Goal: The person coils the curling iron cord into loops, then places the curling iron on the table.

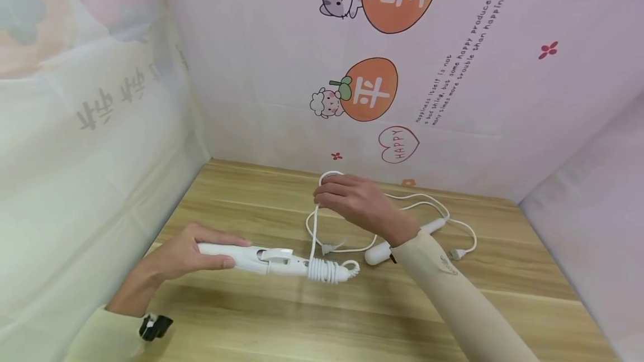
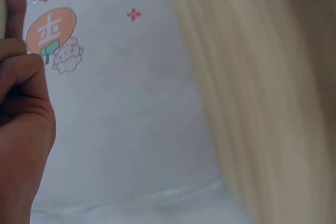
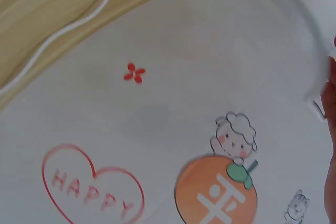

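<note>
In the head view my left hand (image 1: 183, 253) grips a white hair iron (image 1: 246, 257) by its thicker end, above the table at the left. White cord (image 1: 324, 271) is wound several times round the iron's other end, with a small coiled loop at the tip. From the windings a length of cord rises to my right hand (image 1: 357, 203), whose fingers pinch it. The left wrist view has the left hand (image 2: 26, 124) with curled fingers at its left edge; the right wrist view has only a sliver of the right hand (image 3: 331, 140).
Behind the right forearm lies a second white rod-shaped device (image 1: 379, 253) on the wooden table (image 1: 241, 323). Loose cord (image 1: 425, 197) curves about it. One plug (image 1: 329, 248) lies near the windings, another plug (image 1: 457, 253) farther right. Printed cloth (image 1: 271, 99) hangs at the back and sides.
</note>
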`<state>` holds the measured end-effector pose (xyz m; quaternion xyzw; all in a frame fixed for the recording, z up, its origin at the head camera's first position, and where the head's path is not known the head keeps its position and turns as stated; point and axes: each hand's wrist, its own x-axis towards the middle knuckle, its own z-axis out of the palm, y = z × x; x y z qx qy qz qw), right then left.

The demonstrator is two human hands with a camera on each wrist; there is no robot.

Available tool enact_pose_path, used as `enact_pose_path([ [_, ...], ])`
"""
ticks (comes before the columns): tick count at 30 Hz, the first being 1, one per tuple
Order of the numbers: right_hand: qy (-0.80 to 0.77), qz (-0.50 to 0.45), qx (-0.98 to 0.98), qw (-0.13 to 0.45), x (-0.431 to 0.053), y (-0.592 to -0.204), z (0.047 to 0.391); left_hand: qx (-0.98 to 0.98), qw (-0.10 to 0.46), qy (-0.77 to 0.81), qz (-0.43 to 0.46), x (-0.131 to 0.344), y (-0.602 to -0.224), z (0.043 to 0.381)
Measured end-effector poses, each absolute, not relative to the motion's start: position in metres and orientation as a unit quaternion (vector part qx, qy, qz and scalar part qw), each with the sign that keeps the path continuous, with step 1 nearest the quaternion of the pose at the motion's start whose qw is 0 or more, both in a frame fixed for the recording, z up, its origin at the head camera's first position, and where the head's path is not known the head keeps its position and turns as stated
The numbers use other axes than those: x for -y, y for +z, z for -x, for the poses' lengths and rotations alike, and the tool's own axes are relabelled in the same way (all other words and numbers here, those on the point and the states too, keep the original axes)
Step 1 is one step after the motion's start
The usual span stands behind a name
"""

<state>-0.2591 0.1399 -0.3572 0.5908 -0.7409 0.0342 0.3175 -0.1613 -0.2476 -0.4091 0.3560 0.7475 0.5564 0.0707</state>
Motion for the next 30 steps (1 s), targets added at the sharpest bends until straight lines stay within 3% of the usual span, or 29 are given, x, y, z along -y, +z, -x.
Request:
enact_pose_path([
  [4, 0.087, -0.583, 0.750, 0.300, -0.133, -0.379, 0.259, -0.706, 0.026, 0.612, -0.356, 0.242, -0.420, 0.162],
  [8, 0.102, -0.545, 0.782, 0.284, -0.132, -0.402, 0.253, -0.701, -0.021, 0.658, -0.276, 0.230, -0.422, 0.163],
  [14, 0.084, -0.519, 0.791, 0.313, -0.129, -0.415, 0.248, -0.752, -0.160, 0.622, -0.151, 0.204, -0.425, 0.165],
  [22, 0.105, -0.487, 0.808, 0.313, -0.130, -0.413, 0.247, -0.784, -0.390, 0.408, -0.258, 0.184, -0.434, 0.176],
  [30, 0.203, -0.433, 0.848, 0.227, -0.132, -0.409, 0.243, -0.791, -0.453, 0.305, -0.277, 0.179, -0.427, 0.176],
])
